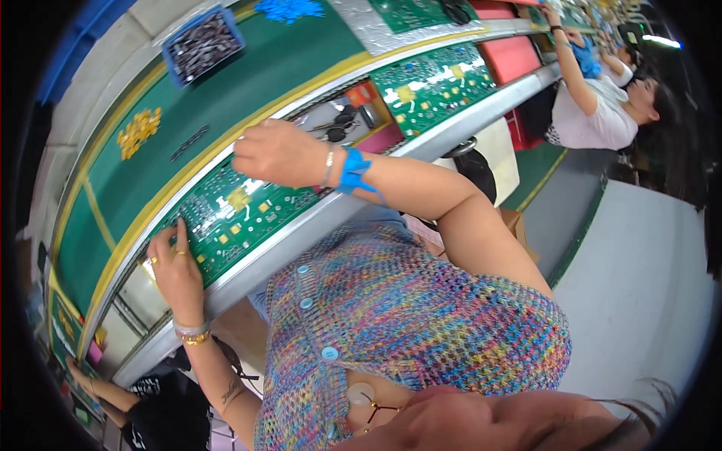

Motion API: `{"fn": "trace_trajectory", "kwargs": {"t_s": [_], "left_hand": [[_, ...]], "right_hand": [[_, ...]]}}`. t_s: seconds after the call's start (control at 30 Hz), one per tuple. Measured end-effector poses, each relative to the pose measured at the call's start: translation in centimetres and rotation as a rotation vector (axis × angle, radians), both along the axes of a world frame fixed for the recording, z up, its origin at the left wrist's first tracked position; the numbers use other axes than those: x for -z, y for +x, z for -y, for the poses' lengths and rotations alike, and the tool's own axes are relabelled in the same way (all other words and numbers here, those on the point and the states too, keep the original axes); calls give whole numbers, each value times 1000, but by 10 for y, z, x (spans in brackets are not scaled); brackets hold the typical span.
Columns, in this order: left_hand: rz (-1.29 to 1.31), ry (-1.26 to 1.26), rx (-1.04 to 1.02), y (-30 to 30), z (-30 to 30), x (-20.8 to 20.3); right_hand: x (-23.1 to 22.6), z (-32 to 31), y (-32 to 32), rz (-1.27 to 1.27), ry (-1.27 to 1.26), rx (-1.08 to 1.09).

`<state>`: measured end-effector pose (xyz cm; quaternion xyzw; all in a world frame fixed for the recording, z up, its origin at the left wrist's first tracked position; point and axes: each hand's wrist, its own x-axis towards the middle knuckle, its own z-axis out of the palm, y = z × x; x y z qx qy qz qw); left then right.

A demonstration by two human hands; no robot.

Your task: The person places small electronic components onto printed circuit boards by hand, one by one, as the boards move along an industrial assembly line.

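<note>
bright, even overhead light | soft shadows | strong fisheye bending, black rim | slight motion blur

Counting from here: three green circuit boards (233, 214) on the line that I can see well, one blue bin (203, 43) of small dark parts, one pile of yellow pieces (139, 131), one pile of blue pieces (289, 9), two red trays (511, 56).
</note>
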<state>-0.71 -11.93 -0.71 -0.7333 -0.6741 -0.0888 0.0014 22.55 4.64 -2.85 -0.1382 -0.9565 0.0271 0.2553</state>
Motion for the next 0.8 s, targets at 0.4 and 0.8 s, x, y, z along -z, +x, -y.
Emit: {"fn": "trace_trajectory", "kwargs": {"t_s": [0.4, 0.8], "left_hand": [[-13, -25, -44, 3, -7, -2], [340, 176, -192, -33, -47, -22]], "right_hand": [[12, 1, -3, -73, 37, -8], [-36, -80, 45, -52, -133, 411]]}}
